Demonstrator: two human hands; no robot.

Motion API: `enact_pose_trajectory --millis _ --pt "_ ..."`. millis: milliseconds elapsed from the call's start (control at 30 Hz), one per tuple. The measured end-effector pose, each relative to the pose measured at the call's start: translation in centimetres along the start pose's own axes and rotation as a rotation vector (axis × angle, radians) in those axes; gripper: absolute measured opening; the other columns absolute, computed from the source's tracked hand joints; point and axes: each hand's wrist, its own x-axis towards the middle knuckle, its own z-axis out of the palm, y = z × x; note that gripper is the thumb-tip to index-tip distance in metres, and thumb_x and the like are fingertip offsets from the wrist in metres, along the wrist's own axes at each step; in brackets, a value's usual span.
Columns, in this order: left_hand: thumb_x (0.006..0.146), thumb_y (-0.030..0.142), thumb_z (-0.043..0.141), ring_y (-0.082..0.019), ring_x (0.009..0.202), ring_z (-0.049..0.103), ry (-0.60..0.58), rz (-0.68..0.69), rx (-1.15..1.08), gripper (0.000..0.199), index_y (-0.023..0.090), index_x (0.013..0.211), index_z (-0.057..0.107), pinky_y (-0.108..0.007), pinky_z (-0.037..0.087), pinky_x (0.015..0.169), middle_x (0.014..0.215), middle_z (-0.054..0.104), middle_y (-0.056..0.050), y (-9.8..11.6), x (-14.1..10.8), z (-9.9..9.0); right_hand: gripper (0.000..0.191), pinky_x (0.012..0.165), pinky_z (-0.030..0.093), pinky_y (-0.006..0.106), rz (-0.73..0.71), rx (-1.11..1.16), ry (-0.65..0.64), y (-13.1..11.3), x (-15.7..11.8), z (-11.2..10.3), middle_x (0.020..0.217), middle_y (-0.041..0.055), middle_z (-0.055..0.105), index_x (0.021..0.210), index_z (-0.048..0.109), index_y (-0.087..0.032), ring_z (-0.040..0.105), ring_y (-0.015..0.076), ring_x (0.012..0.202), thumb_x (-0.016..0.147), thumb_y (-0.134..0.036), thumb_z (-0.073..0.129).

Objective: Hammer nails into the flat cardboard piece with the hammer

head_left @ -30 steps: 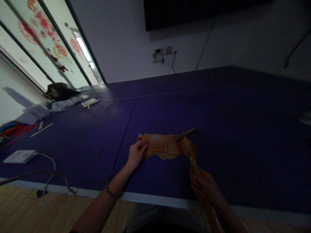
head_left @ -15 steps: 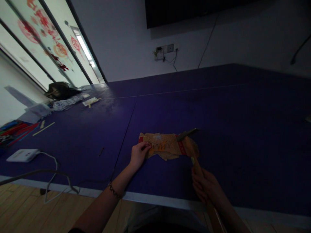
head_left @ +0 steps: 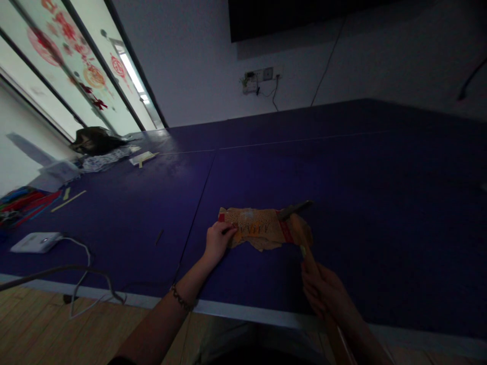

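One likely head-heavy hammer (head_left: 303, 239), best held by its handle (head_left: 310, 260), fills the curled right hand (head_left: 324, 290); the left hand (head_left: 217, 242) (whether pinching anything, I cannot tell) touches probably flimsy cardboard (head_left: 262, 219) near the worktop (head_left: 258, 284)'s front edge.

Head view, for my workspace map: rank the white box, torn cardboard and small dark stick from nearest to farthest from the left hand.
1. Torn cardboard: under the fingers of the left hand.
2. Small dark stick: to the hand's left.
3. White box: farther out on that side.
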Motion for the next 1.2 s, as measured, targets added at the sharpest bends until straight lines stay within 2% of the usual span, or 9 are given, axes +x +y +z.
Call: enact_pose_trajectory --millis 233,467,633,1000,1200 --pt "0.070 0.015 0.066 -0.015 0.071 0.060 -0.021 0.052 -0.051 0.004 0.018 0.069 0.070 -0.026 0.047 0.068 0.071 0.069 -0.002 -0.2 0.0 -0.1 0.023 0.024 0.024 0.013 -0.078 -0.104 -0.017 -0.8 -0.8 0.9 0.037 -0.0142 0.032 0.075 0.043 -0.020 0.024 0.0016 0.023 0.073 -0.038 0.055" --pt "0.070 0.015 0.066 -0.014 0.069 0.061 -0.011 0.095 -0.084 0.005 0.018 0.070 0.070 -0.026 0.048 0.067 0.071 0.069 -0.002 -0.2 -0.1 0.0 0.018 0.025 0.016 0.014 0.010 -0.152 -0.183 -2.5 -3.5 5.0 0.041 -0.0128 0.033 0.074 0.043 -0.020 0.018 0.0015 0.026 0.072 -0.036 0.051" --pt "0.070 0.016 0.066 -0.014 0.067 0.061 0.002 0.108 -0.114 0.004 0.016 0.071 0.069 -0.025 0.048 0.064 0.073 0.068 -0.003 0.0 -0.3 0.1 0.017 0.027 0.015 0.017 0.042 -0.208 -0.186 -2.6 -3.8 7.1 0.040 -0.0130 0.030 0.073 0.044 -0.020 0.018 0.0023 0.028 0.067 -0.033 0.052" --pt "0.072 0.017 0.064 -0.015 0.070 0.059 -0.026 0.185 -0.013 0.004 0.016 0.070 0.068 -0.026 0.047 0.067 0.069 0.067 -0.003 -0.1 -0.3 0.3 0.014 0.030 0.018 0.018 -0.015 -0.290 -0.173 -2.9 -3.5 6.2 0.045 -0.0111 0.032 0.074 0.043 -0.019 0.021 0.0034 0.031 0.071 -0.032 0.049" --pt "0.071 0.014 0.065 -0.014 0.068 0.059 -0.038 0.195 -0.027 0.003 0.015 0.070 0.068 -0.025 0.046 0.064 0.071 0.067 -0.004 0.2 -0.2 0.1 0.012 0.032 0.021 0.019 0.023 -0.339 -0.165 -3.5 -3.8 7.0 0.047 -0.0102 0.032 0.069 0.044 -0.020 0.023 0.0042 0.032 0.067 -0.030 0.049"
